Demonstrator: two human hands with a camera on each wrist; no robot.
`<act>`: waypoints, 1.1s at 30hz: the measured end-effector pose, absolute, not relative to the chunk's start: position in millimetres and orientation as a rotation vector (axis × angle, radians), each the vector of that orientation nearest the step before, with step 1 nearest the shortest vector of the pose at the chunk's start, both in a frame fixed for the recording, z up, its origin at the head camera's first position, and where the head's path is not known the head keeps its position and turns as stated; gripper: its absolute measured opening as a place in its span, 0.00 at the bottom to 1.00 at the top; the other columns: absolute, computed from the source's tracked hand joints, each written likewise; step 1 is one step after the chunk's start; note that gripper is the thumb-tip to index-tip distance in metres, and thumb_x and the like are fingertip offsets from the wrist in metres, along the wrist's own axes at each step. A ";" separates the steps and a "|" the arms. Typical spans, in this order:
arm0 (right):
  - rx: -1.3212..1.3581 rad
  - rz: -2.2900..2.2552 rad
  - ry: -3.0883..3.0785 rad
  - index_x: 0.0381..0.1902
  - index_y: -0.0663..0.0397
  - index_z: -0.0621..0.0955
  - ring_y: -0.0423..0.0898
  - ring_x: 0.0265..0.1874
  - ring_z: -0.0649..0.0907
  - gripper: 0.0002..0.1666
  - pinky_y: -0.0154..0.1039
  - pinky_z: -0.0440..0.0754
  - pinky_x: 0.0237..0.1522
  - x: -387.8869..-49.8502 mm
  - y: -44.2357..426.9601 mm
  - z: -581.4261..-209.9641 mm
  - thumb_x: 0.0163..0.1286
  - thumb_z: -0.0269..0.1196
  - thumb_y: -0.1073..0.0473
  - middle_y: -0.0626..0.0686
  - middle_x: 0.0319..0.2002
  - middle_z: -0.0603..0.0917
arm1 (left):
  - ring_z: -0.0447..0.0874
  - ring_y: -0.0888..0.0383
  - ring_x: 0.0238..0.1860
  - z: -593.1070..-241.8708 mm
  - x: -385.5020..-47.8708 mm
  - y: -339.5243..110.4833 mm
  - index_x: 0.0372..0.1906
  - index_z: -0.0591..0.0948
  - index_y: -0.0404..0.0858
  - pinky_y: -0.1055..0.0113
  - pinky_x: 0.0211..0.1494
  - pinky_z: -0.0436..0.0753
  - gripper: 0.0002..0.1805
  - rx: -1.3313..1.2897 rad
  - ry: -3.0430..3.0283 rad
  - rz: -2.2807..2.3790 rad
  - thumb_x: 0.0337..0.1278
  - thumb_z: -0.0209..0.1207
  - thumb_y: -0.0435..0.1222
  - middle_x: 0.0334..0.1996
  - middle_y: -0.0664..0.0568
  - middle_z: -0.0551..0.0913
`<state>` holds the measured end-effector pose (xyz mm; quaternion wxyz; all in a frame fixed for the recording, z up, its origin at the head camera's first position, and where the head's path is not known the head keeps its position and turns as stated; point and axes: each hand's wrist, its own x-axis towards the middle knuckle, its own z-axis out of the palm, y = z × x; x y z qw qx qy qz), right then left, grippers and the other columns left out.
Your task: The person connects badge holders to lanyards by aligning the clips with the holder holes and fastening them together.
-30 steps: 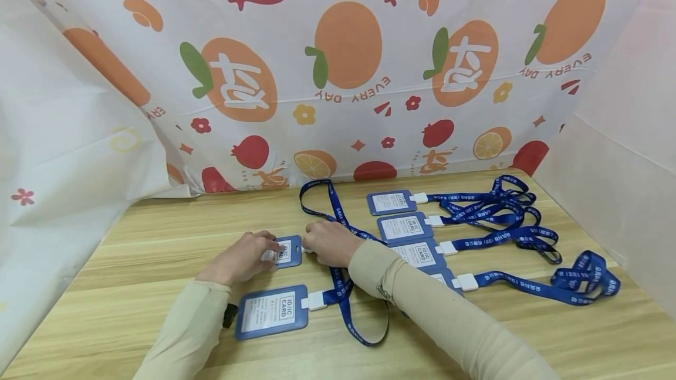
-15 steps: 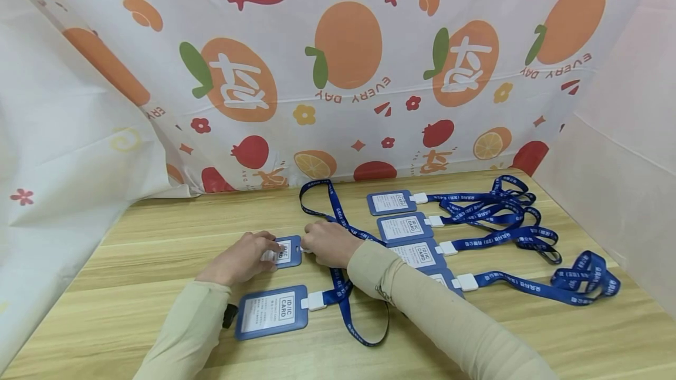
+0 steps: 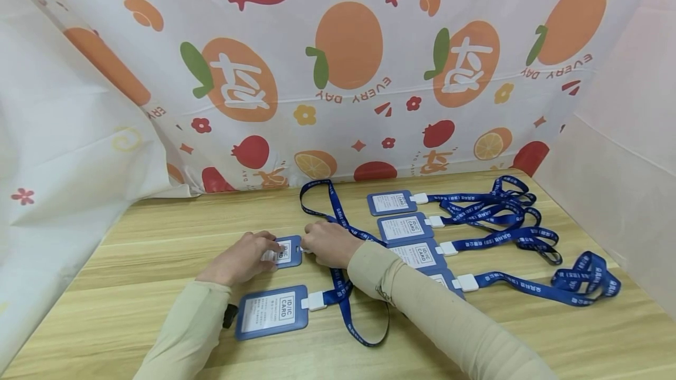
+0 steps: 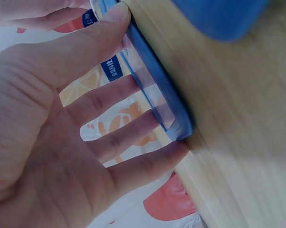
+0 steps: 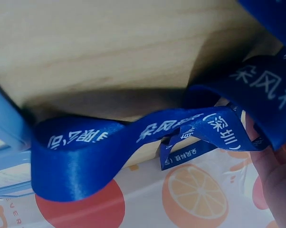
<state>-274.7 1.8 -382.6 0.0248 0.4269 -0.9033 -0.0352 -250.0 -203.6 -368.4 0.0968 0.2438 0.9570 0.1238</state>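
Note:
My left hand [image 3: 244, 257] holds a blue ID badge holder [image 3: 289, 252] on the table, its fingers over the left part of the card. In the left wrist view the thumb and fingertips touch the badge holder's [image 4: 157, 80] edge and face. Right beside its slotted end, my right hand [image 3: 331, 243] pinches the end of a blue lanyard [image 3: 337, 207]; a bit of white shows at the slot and the fingertips hide the rest. The right wrist view shows the twisted lanyard strap [image 5: 81, 166] looping near the fingers [image 5: 276, 175].
Nearer me lies another badge holder [image 3: 271, 312], joined by a white clip [image 3: 315, 300] to its lanyard. Several badge holders [image 3: 405, 226] with lanyards [image 3: 491, 239] lie in a column at the right, some partly under the right sleeve [image 3: 422, 292]. A fruit-print cloth [image 3: 348, 122] stands behind the wooden table [image 3: 174, 221].

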 end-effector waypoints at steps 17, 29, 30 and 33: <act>1.319 -0.115 -2.795 0.52 0.47 0.88 0.40 0.39 0.82 0.12 0.31 0.81 0.47 -275.9 1.1 -386.1 0.75 0.64 0.60 0.49 0.44 0.86 | 0.77 0.34 0.57 -369.6 -249.7 -203.4 0.51 0.87 0.32 0.41 0.61 0.77 0.17 0.735 2.844 0.356 0.54 0.72 0.30 0.57 0.31 0.79; 1.317 -0.122 -2.808 0.52 0.47 0.89 0.40 0.37 0.81 0.13 0.30 0.81 0.46 -275.2 -2.0 -387.3 0.72 0.66 0.62 0.49 0.44 0.85 | 0.76 0.34 0.58 -369.6 -249.6 -203.1 0.52 0.87 0.32 0.40 0.62 0.75 0.18 0.702 2.833 0.358 0.56 0.72 0.31 0.58 0.31 0.78; 1.316 -0.121 -2.808 0.52 0.47 0.89 0.40 0.38 0.81 0.13 0.30 0.81 0.47 -275.1 -2.1 -387.1 0.72 0.66 0.62 0.49 0.44 0.85 | 0.76 0.34 0.58 -369.6 -249.5 -203.1 0.52 0.87 0.32 0.39 0.62 0.75 0.18 0.694 2.833 0.359 0.56 0.72 0.31 0.59 0.31 0.78; 1.326 -0.117 -2.808 0.52 0.47 0.89 0.39 0.38 0.81 0.13 0.30 0.81 0.46 -274.9 -2.4 -387.6 0.72 0.66 0.62 0.49 0.44 0.85 | 0.76 0.34 0.59 -369.9 -249.1 -203.4 0.52 0.87 0.33 0.39 0.62 0.75 0.18 0.682 2.824 0.358 0.56 0.72 0.31 0.59 0.32 0.78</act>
